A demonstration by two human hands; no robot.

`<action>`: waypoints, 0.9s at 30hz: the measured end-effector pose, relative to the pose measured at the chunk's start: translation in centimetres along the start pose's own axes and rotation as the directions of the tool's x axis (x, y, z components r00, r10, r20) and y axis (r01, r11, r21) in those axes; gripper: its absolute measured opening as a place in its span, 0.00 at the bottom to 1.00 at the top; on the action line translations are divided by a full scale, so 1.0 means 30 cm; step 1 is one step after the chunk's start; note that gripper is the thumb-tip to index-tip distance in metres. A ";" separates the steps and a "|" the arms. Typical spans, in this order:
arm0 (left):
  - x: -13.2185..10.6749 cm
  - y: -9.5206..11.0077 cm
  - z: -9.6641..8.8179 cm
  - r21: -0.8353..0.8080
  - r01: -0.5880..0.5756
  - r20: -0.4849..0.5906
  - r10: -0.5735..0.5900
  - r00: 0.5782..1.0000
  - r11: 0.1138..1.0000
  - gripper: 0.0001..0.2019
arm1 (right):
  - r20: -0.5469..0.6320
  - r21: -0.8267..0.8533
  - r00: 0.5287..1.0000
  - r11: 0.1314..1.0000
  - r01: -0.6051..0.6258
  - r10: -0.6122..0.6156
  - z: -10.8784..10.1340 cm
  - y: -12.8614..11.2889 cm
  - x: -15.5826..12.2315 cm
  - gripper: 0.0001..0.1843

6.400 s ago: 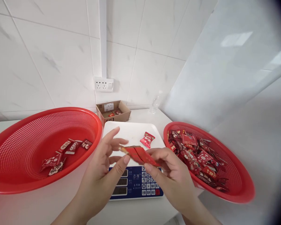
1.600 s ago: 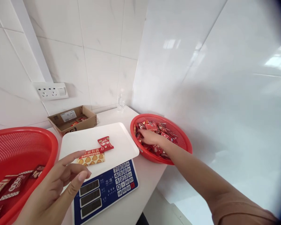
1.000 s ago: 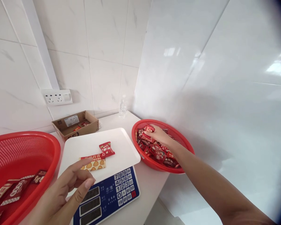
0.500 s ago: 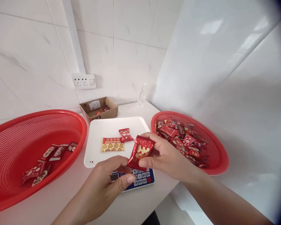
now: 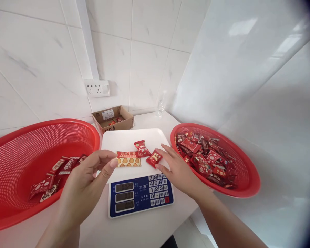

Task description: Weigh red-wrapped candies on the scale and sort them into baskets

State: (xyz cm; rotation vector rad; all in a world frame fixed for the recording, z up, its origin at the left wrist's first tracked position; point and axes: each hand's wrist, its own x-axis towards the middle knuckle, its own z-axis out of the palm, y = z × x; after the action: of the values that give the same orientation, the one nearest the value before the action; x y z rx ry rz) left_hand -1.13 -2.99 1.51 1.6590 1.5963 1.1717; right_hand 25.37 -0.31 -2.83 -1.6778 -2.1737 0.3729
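Note:
On the white weighing tray lie a yellow and red biscuit packet, a small red wrapped sweet and a glossy red wrapped snack. My left hand has its thumb and forefinger closed at the left edge of the biscuit packet, covering that edge. My right hand is open, fingers apart, with its tips beside the glossy red snack, which rests on the tray. In front, the scale's blue panel shows its keys and displays.
A red basket at the left holds several packets. Another red basket at the right is heaped with red wrapped snacks. Behind the scale stand a cardboard box and a clear plastic bottle. Tiled walls enclose the table's back and right.
The glossy red snack has gone from my hands down onto the tray, and my right hand has opened. My left hand has moved left to the biscuit packet, uncovering the scale's displays.

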 end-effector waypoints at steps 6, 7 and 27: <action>0.000 -0.003 0.017 -0.014 0.009 0.087 -0.008 0.996 1.000 0.20 | 0.146 0.020 0.986 0.997 0.079 -0.081 0.031 -0.037 -0.021 0.25; -0.001 -0.002 0.018 -0.009 -0.002 0.087 0.003 0.996 1.000 0.19 | 0.144 0.019 0.986 0.996 0.084 -0.086 0.033 -0.049 -0.019 0.25; 0.016 -0.047 0.003 0.129 0.011 0.011 -0.013 1.000 0.992 0.24 | -0.073 0.013 0.993 0.996 -0.092 0.092 -0.148 0.089 0.193 0.25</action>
State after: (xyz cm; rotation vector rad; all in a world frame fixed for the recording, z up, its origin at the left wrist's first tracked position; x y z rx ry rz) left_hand -1.80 -2.32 0.36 1.7312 1.7041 1.0704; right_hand 28.36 5.90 0.74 -1.7628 -2.0441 0.3400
